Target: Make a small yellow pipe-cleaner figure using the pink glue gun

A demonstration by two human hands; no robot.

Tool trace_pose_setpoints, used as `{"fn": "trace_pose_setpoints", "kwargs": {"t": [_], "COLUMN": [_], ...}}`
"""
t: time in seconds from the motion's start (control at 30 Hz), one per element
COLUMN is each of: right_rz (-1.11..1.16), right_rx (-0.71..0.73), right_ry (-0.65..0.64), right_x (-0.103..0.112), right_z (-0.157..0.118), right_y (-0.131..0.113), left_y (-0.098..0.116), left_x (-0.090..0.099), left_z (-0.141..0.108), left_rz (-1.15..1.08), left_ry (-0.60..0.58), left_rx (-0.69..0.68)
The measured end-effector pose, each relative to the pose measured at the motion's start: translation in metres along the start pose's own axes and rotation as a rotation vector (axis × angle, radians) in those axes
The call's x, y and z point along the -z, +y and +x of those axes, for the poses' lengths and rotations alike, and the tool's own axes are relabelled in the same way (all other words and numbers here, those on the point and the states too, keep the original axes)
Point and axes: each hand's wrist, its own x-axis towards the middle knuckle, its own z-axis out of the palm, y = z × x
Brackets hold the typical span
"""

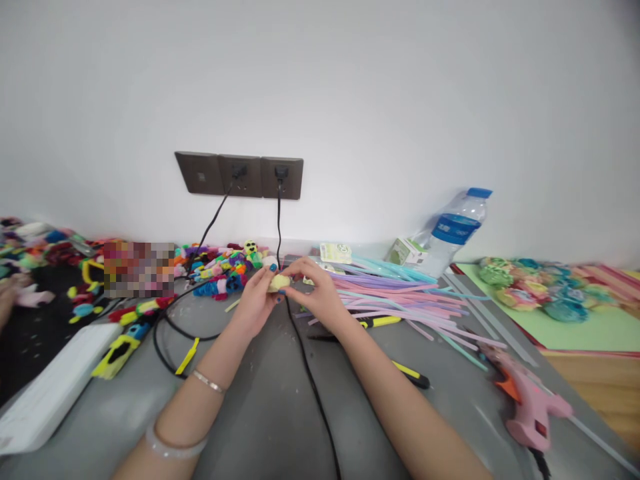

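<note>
Between both hands, above the middle of the grey table, is a small pale yellow fuzzy piece (279,283), perhaps bent from pipe cleaner. My left hand (254,303) grips it from the left, with its fingers closed round the near side. From the right, my right hand (315,290) pinches the same piece between thumb and fingers. The fingers cover part of its shape. Just right of my right hand lies a spread bundle of pastel pipe cleaners (400,293). A yellow and black tool handle (380,322) shows beside my right wrist.
A pink glue gun (535,400) lies at the right. Black cables (307,360) cross the table from wall sockets (240,175). A water bottle (453,233) leans by the wall. Colourful fuzzy figures (220,270), a white box (60,387) and another person's hand (6,300) are at left.
</note>
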Motion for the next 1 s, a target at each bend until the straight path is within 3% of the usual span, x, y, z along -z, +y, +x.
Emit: {"fn": "trace_pose_setpoints", "kwargs": {"t": [0.2, 0.4, 0.67, 1.0], "right_rz": [0.0, 0.022, 0.09, 0.295], "right_rx": [-0.066, -0.182, -0.268, -0.345], "right_ry": [0.045, 0.073, 0.082, 0.101], "right_x": [-0.001, 0.004, 0.013, 0.016], "right_z": [0.0, 0.0, 0.002, 0.005], "right_y": [0.006, 0.014, 0.021, 0.016], "left_y": [0.006, 0.007, 0.003, 0.003], "left_x": [-0.008, -0.004, 0.003, 0.004], "left_z": [-0.003, -0.004, -0.001, -0.004], "left_rz": [-0.059, -0.06, 0.04, 0.102], "left_ry": [-0.036, -0.113, -0.163, -0.239], "left_rx": [0.089, 0.113, -0.036, -0.104]}}
